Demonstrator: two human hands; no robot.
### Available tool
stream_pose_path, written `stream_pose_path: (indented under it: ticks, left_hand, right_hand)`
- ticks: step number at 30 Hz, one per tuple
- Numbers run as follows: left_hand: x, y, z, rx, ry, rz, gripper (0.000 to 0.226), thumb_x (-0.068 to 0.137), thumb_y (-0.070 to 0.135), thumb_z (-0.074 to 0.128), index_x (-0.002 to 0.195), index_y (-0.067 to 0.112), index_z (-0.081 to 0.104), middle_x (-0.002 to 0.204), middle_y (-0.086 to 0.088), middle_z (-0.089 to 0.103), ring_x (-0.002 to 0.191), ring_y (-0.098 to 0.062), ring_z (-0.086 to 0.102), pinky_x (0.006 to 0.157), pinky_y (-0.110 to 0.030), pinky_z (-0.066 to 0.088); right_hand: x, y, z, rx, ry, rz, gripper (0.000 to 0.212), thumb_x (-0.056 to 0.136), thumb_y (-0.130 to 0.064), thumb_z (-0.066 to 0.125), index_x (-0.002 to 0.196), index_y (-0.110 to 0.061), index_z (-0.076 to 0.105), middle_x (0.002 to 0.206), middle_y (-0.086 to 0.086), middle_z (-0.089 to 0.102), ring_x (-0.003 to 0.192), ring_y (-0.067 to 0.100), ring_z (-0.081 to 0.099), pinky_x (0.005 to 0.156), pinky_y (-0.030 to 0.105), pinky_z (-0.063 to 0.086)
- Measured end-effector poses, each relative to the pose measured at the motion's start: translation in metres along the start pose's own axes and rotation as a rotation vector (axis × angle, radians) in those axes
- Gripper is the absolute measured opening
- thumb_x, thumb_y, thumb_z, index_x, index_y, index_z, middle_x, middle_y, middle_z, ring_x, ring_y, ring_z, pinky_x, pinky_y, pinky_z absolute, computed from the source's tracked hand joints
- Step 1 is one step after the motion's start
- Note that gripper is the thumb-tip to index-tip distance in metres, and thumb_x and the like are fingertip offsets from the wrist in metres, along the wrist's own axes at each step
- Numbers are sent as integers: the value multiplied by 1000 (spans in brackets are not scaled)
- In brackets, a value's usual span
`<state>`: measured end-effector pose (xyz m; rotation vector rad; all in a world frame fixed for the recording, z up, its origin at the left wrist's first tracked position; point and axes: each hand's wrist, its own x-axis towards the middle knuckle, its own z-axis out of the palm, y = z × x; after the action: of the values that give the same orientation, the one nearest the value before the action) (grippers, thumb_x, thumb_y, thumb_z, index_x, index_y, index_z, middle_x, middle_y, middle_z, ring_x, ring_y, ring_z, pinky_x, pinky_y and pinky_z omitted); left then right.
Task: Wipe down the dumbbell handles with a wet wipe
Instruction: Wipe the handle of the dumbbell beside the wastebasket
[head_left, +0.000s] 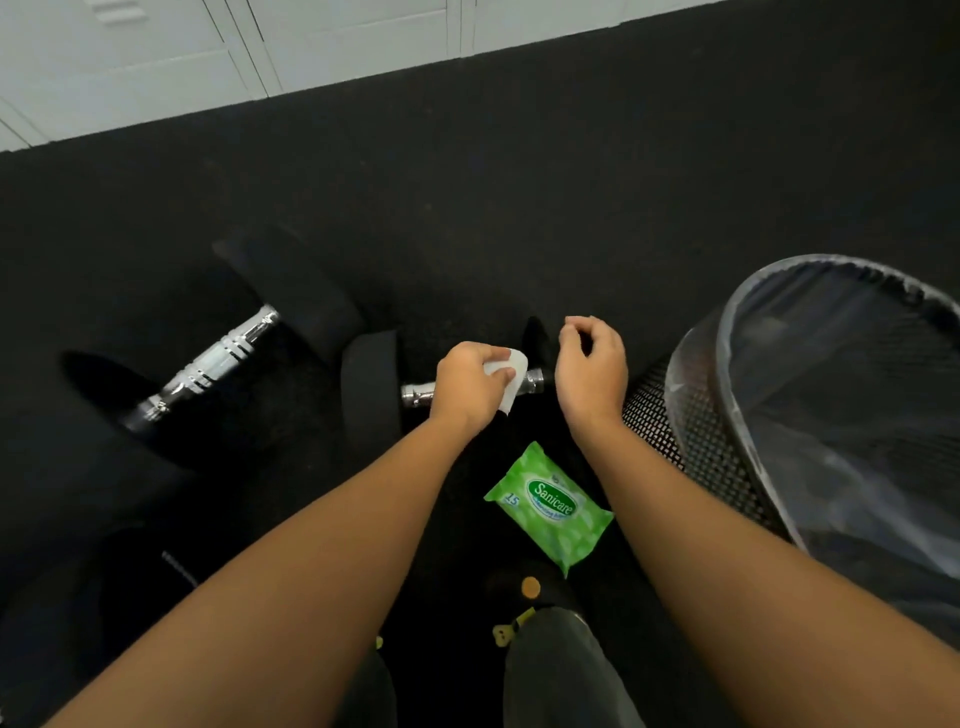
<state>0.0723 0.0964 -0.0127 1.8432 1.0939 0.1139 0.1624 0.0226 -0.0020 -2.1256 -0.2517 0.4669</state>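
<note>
Fingers (480, 356) of the left hand (467, 387) are curled and pinch a folded white wipe (511, 382), holding it down on the chrome handle (420, 396) of the near dumbbell (371, 384), which lies crosswise on the black floor (519, 208). The wipe covers the middle of the bar, with bare metal showing on either side of the hand. The right hand (592, 371) hovers just beside it, over the handle's right end, its fingers loosely curled and holding nothing.

The wipe is thin, limp and damp, so it probably works best wrapped round the bar rather than dabbed flat; a pinch on its folded edge looks like grip enough. The dumbbell seems heavy (it should hardly roll under a light rub). Its ribbed handle is hard and likely slick once wet.

A second dumbbell (213, 364) lies well to the left at an angle, handle uncovered. A green pack of wipes (548, 506) sits between the forearms, and a mesh bin (691, 431) stands near the right hand.
</note>
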Motion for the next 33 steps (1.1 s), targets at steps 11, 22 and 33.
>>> stream_pose_path:
  ticks: [11,22,33]
  left_hand:
    - [14,-17,8,720,-63,388,33,98,27,42,123,15,60,136,-1,48,121,-24,39,94,-31,30]
    - [25,-5,12,622,-231,287,28,91,23,53,117,11,50,119,-7,55,111,-26,53,97,-31,27]
    - [27,-10,27,779,-74,378,17,93,23,49,90,20,66,96,1,60,101,-19,52,91,-34,23]
  right_hand:
    - [2,20,7,-150,23,-206,24,93,-22,45,113,-16,57,131,3,49,123,17,45,104,43,39]
    - [-8,18,8,-353,13,-253,36,95,-30,45,126,-13,49,144,7,38,135,23,33,108,41,27]
    - [-9,23,10,-430,40,-300,38,96,-30,41,129,-13,48,145,9,37,134,26,34,105,44,30]
